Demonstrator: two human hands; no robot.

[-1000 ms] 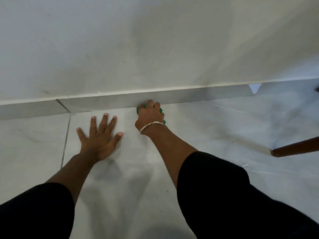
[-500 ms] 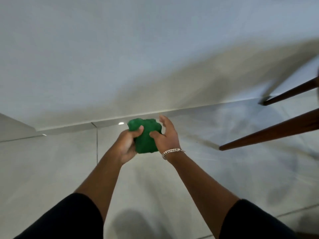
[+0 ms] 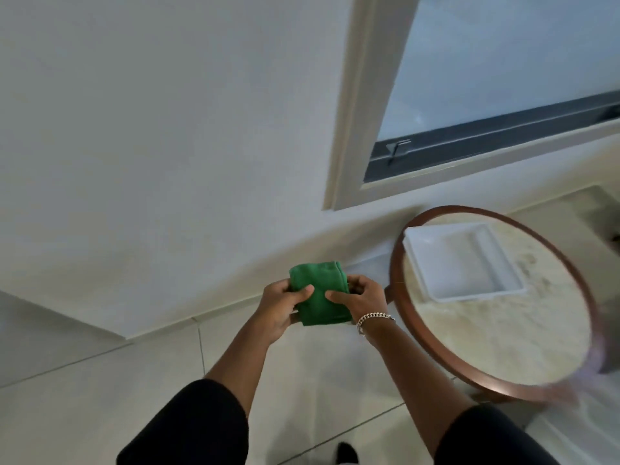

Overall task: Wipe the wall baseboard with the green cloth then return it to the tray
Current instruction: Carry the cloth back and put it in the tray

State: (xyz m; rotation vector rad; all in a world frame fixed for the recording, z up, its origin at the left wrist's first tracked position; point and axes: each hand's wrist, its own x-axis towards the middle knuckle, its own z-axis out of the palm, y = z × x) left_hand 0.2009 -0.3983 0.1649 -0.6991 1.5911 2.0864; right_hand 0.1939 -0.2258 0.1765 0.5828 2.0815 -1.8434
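A folded green cloth point(image 3: 318, 292) is held in front of me, above the floor and away from the wall. My left hand point(image 3: 281, 308) grips its left edge and my right hand point(image 3: 360, 298) grips its right edge, thumbs on top. The white tray point(image 3: 432, 238) sits on a round table to the right of my hands, with nothing visible inside it. The baseboard point(image 3: 161, 327) runs along the foot of the white wall behind and below the cloth.
The round table point(image 3: 503, 330) has a brown wooden rim and a pale stone top, close to my right forearm. A window with a dark frame point(image 3: 469, 135) is set in the wall above it. Pale floor tiles point(image 3: 100, 397) lie below.
My right hand lifted the cloth off the baseboard, and my left hand left the floor and joined it. The cloth went from bunched to folded flat. The view rose, showing the table, tray and window.
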